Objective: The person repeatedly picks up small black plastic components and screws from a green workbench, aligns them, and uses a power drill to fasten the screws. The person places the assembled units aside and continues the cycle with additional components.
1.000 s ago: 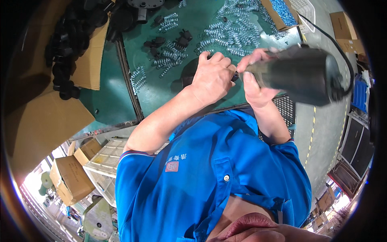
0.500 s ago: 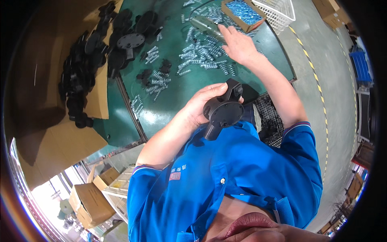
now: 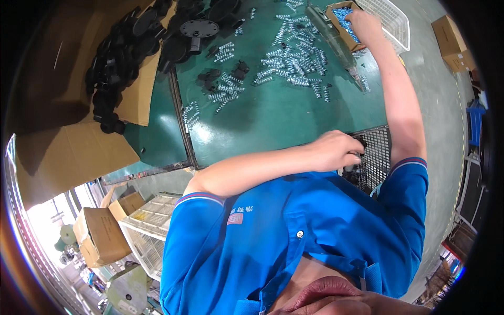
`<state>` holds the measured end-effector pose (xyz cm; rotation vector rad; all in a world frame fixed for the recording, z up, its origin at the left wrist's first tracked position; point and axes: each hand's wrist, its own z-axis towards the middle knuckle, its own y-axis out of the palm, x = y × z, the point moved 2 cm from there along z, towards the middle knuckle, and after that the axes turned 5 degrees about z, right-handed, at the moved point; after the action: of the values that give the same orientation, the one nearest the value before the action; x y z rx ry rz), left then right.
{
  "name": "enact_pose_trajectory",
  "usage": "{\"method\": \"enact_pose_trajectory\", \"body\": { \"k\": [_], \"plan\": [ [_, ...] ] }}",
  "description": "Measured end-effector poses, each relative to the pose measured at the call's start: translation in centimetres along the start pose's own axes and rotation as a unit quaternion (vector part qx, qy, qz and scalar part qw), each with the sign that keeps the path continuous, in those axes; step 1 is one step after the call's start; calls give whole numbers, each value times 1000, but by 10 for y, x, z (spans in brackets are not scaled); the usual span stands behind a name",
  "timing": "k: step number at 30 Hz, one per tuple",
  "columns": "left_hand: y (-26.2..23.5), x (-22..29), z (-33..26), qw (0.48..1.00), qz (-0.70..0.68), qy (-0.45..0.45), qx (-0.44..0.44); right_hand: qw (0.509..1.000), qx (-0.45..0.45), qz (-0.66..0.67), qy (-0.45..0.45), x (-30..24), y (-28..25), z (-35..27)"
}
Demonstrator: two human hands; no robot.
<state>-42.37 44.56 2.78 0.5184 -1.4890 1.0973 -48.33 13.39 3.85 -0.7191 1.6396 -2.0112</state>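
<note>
Cardboard tray is being reached into by the right hand at the upper right of the frame. Largest of all, the green-topped workbench is being seen across the upper middle. Along the left side, a big open carton is being shown with a flap spread outward, and a pile of black disc-shaped parts is being held at its upper right, more being kept on the bench beside it. A white plastic crate is being partly hidden by the right arm, just beside the tray. Right of centre, a black mesh basket is being partly covered by the left hand. On the bench just left of the tray, an electric screwdriver is being rested aslant.

The right hand's fingers are being bent inside the tray; whether anything is being gripped cannot be told. The left hand is being kept loosely half-curled; its hold, too, cannot be told. Coil springs are being gathered in a heap at the upper centre, smaller clusters being seen farther left. Tiny blue metal pieces are being contained in the tray.
</note>
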Motion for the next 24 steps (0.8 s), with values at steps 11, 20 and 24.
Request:
{"method": "enact_pose_trajectory", "body": {
  "k": [11, 20, 24],
  "plan": [
    [-150, -51, -106, 818, 463, -15, 340, 998, 18, 29, 43, -4, 7, -1],
    [-133, -70, -82, 802, 552, -75, 218, 989, 107, 60, 82, -2, -1, -20],
    [-137, -63, -95, 852, 461, 18, 247, 924, 107, 311, 195, 19, -8, -40]
  ]
}}
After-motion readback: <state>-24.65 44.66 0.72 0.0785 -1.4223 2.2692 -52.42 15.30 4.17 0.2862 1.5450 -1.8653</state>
